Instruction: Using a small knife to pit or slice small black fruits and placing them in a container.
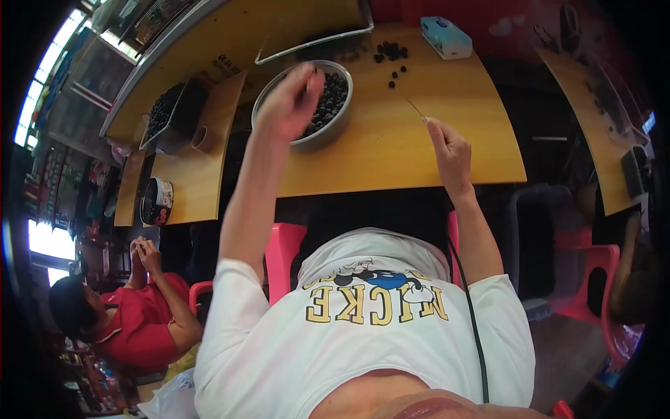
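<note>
My left hand [293, 101] is over the near left part of a round, light-rimmed bowl [347, 126] full of small dark balls [333, 98]. Motion smears its fingers, so whether they hold anything is hidden. To the right, above the wooden table [391, 153], my right hand [450, 150] is closed with the thumb uppermost. It grips a thin stick [417, 109] that slants up and left toward a few loose dark balls [392, 84]. Whether the stick's tip touches the nearest ball, I cannot tell.
More dark balls [389, 52] lie near a blue and white tissue pack [447, 38] at the table's far side. On a left side table stand a tray of dark balls [166, 115], a cup [201, 139] and a round tin [158, 201]. A person in red [143, 314] sits at the left.
</note>
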The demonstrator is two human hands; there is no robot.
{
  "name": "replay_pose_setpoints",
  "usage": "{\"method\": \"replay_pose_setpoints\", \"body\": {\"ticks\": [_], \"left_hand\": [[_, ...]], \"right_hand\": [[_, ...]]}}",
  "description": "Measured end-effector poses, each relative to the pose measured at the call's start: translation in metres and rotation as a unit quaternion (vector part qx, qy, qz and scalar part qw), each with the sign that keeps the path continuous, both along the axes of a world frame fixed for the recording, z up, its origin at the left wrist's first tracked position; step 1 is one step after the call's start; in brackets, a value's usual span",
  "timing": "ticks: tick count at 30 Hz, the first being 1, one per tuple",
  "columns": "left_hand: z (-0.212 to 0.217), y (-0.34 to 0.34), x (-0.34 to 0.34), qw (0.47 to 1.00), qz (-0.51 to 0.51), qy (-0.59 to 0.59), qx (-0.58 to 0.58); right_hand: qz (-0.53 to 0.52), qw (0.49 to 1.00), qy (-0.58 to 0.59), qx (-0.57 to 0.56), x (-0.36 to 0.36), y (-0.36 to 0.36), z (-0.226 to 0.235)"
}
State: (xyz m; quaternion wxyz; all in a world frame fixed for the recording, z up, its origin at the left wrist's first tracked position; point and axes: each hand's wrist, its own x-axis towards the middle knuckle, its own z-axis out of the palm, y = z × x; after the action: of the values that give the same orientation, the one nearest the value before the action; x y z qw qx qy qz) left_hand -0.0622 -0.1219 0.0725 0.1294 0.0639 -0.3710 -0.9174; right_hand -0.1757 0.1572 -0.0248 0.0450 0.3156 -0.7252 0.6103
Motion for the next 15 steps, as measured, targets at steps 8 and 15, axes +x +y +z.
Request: {"method": "replay_pose_setpoints", "body": {"ticks": [8,15], "left_hand": [[0.069,-0.091,-0.118,0.962,0.229,-0.123,-0.082],[0.059,-0.013,-0.055,0.761,0.082,-0.122,-0.632]], "right_hand": [[-0.024,1.0,-0.019,-0.003,-0.004,-0.003,-0.007],[-0.005,0.998,-0.059,0.025,-0.009,-0.004,-0.006]]}}
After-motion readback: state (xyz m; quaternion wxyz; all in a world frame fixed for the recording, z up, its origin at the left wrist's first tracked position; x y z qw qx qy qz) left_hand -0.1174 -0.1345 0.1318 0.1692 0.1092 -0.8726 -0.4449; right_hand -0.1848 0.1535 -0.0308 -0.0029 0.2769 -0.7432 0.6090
